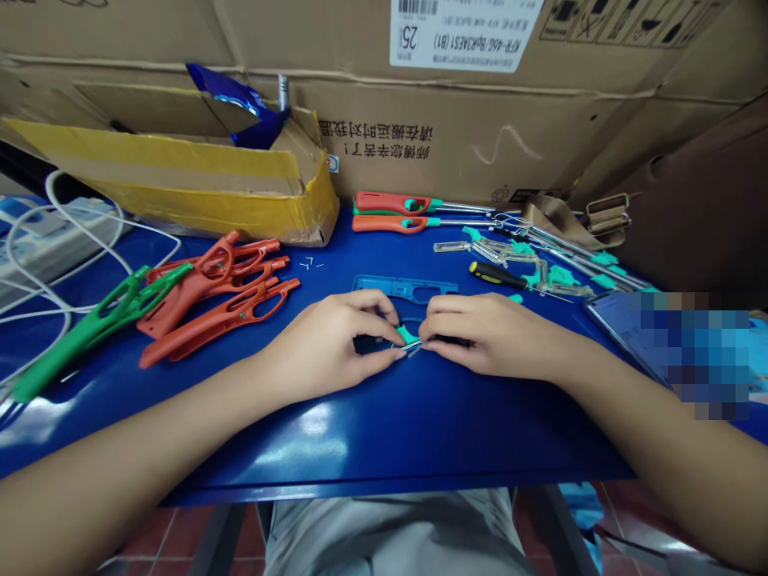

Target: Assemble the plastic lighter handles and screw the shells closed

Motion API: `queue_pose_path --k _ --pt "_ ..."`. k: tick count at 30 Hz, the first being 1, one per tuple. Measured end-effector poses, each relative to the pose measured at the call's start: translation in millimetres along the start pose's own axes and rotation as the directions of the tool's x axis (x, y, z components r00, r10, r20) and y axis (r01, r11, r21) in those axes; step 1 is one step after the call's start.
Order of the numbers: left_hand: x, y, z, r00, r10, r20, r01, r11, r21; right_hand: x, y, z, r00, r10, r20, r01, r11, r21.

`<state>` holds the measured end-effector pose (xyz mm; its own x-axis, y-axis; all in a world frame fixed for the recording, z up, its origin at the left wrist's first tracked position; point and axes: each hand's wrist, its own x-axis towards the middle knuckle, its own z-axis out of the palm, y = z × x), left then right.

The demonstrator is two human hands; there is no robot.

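My left hand (336,340) and my right hand (480,332) meet at the middle of the blue table (384,432). Both pinch a small teal plastic part (409,336) with a thin metal piece at its tip. The fingers of both hands are curled and closed on it. Just behind the hands lies a blue plastic handle shell (403,288), flat on the table. Part of it is hidden by my fingers.
Orange handle shells (222,296) and green ones (102,320) are piled at the left. Assembled orange lighters (396,212), a black-and-yellow screwdriver (497,276) and metal and teal parts (552,268) lie at the back right. Cardboard boxes (198,180) stand behind, white cables (60,256) at far left.
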<state>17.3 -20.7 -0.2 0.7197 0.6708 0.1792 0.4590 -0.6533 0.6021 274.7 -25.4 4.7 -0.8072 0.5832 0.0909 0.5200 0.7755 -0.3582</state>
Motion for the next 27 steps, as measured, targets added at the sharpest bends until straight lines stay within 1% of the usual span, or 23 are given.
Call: queue_pose_path --k 3,6,9,15,21,27 --pt "-0.2 0.6 2.9 1.000 -0.008 -0.021 0.007 1.000 -0.012 -0.2 -0.1 0.9 0.999 -0.022 -0.028 0.021 0.999 -0.031" --pt "-0.1 0.4 4.1 0.999 -0.022 -0.036 0.021 0.999 -0.025 -1.6 -2.4 -1.4 0.997 -0.045 -0.057 0.038 0.993 -0.112" --pt "0.4 0.7 3.3 0.999 -0.031 -0.041 0.030 0.999 -0.034 -3.3 -5.3 -4.5 0.997 -0.058 -0.045 0.049 0.981 -0.190" --pt "0.3 1.0 3.2 1.000 -0.009 -0.021 0.009 1.000 0.006 -3.9 -7.0 -4.7 0.999 -0.048 0.006 0.048 0.985 -0.164" --pt "-0.4 0.8 3.5 1.000 -0.008 -0.027 0.008 1.000 0.009 -5.4 -5.8 -3.6 0.995 -0.099 -0.016 0.093 0.971 -0.219" --pt "-0.2 1.3 2.8 1.000 -0.023 -0.017 0.023 1.000 -0.005 -5.9 -6.2 -1.9 0.995 -0.102 0.002 0.100 0.976 -0.194"
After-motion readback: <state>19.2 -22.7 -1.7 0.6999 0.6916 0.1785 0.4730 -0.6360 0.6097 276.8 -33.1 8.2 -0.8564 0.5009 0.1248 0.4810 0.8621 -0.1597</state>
